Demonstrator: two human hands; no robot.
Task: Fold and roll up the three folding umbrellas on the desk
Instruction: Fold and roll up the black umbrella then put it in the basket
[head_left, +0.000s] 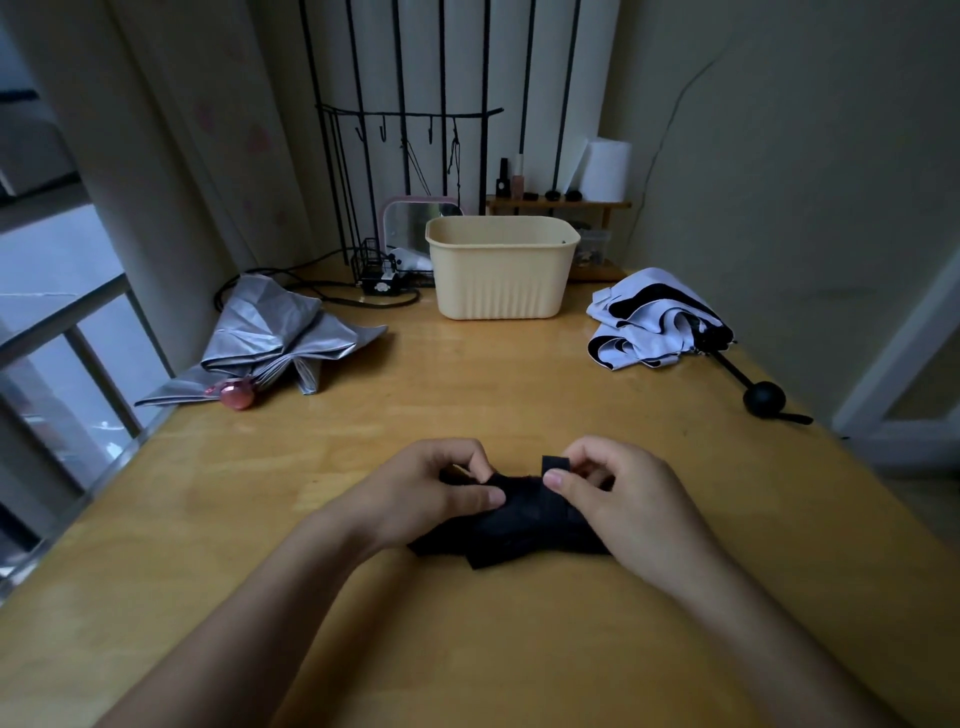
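A black folding umbrella (524, 525) lies rolled across the near middle of the wooden desk (493, 389). My left hand (436, 493) grips its left part, thumb pressed on the cloth. My right hand (628, 504) holds its right part and pinches the umbrella's small black strap (555, 462) between thumb and forefinger. A silver umbrella (280, 338) with a pink handle (236, 393) lies loose and crumpled at the far left. A white-and-black umbrella (654, 322) with a black ball handle (763, 399) lies loose at the far right.
A cream plastic tub (501, 270) stands at the back middle. Behind it are a small mirror (415, 218), a black wire rack (405, 135), cables, a wooden shelf (561, 205) with small bottles and a paper roll (605, 169). A window lies left, a wall right.
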